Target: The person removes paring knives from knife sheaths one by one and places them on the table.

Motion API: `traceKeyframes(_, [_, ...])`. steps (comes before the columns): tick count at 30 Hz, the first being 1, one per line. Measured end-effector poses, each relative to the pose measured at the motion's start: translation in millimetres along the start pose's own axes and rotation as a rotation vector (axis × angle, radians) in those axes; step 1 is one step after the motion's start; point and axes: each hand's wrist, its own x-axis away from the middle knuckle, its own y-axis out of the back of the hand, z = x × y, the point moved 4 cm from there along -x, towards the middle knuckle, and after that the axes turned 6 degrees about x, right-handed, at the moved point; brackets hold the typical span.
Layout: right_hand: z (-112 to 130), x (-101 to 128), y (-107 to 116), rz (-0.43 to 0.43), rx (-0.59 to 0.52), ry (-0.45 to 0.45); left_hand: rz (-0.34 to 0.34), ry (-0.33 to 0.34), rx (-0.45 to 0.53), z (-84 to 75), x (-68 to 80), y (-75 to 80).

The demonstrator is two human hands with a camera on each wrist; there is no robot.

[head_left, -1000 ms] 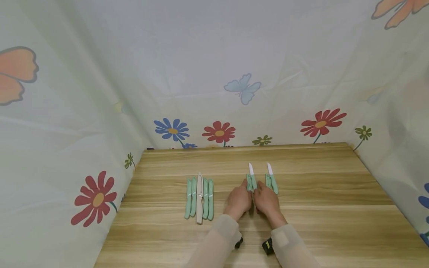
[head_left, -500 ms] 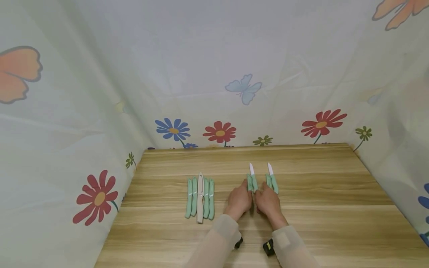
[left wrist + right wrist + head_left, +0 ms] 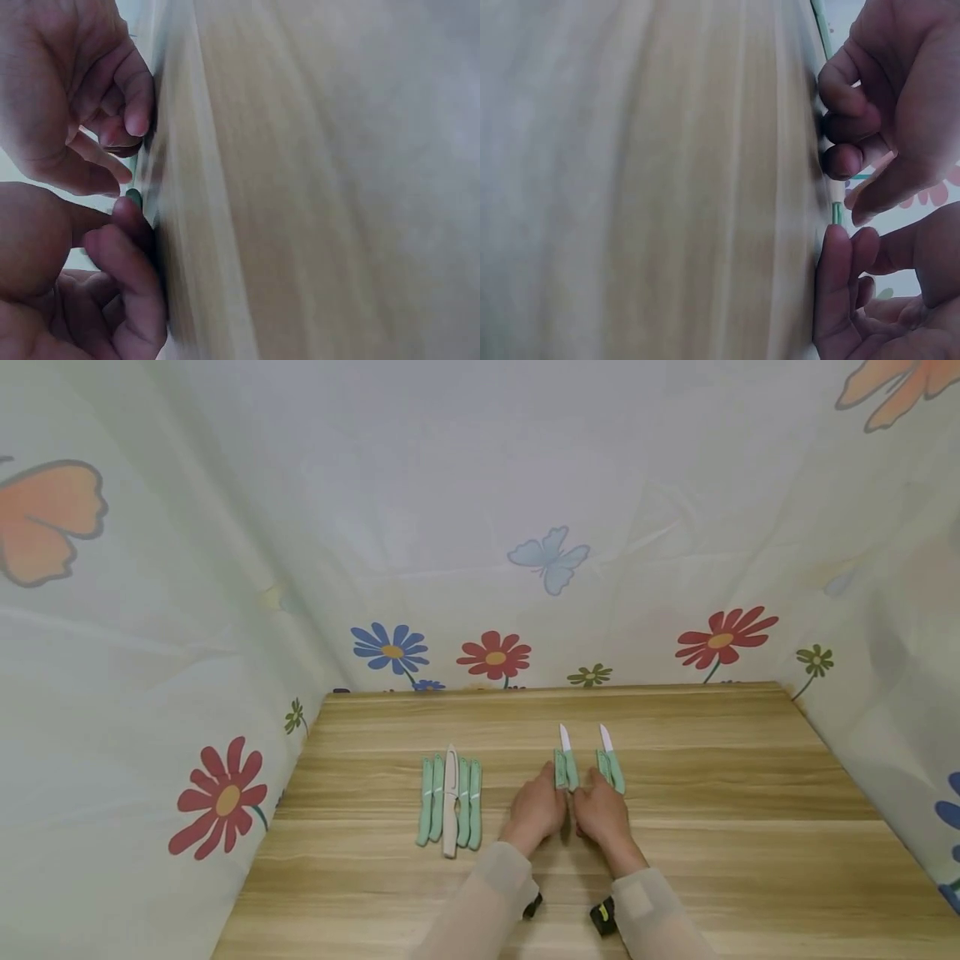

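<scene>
I have the knife point(image 3: 572, 772) flat on the table point(image 3: 750, 860), its blade point(image 3: 566, 737) bare and pointing away, the sheath point(image 3: 560, 770) just beside it on the left. My left hand point(image 3: 537, 812) is at the sheath's lower end, my right hand point(image 3: 602, 812) by the handle's. Several fingers curl in on both, but I cannot tell whether either pinches anything. I judge the step is setting this pair straight; next calls for a light touch low down, clear of the blade. Just right lies a second knife point(image 3: 616, 772) with a second sheath point(image 3: 603, 762). Well left, four green knives point(image 3: 475, 810) flank a beige knife point(image 3: 450, 827).
</scene>
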Motion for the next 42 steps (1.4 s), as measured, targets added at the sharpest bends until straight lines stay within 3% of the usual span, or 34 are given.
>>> traceKeyframes(5, [0.9,4.5,-2.0,-0.024,-0.055,0.008,0.066,0.010,0.135,5.8,4.1,-2.8])
traceKeyframes(9, [3.8,12.7,-8.1,-0.010,-0.165,0.000,0.073,0.008,0.227,13.4,11.5,1.5])
traceKeyframes(16, [21.5,29.5,-22.9,0.052,-0.497,-0.029,-0.078,-0.017,0.235,28.2,31.7,28.0])
traceKeyframes(21, [35.8,40.7,-34.7,0.144,-0.690,-0.031,-0.145,-0.001,0.267,40.0,49.9,44.4])
traceKeyframes(26, [47.8,49.3,-46.2,0.241,-0.771,-0.005,-0.188,-0.005,0.286,48.3,66.9,54.5])
traceKeyframes(34, [61.3,60.1,-62.3,0.404,-0.904,0.018,-0.330,0.035,0.334,56.1,89.7,75.4])
traceKeyframes(42, [68.2,70.6,-69.9,0.492,-0.907,0.051,-0.327,0.024,0.313,58.1,101.7,78.4])
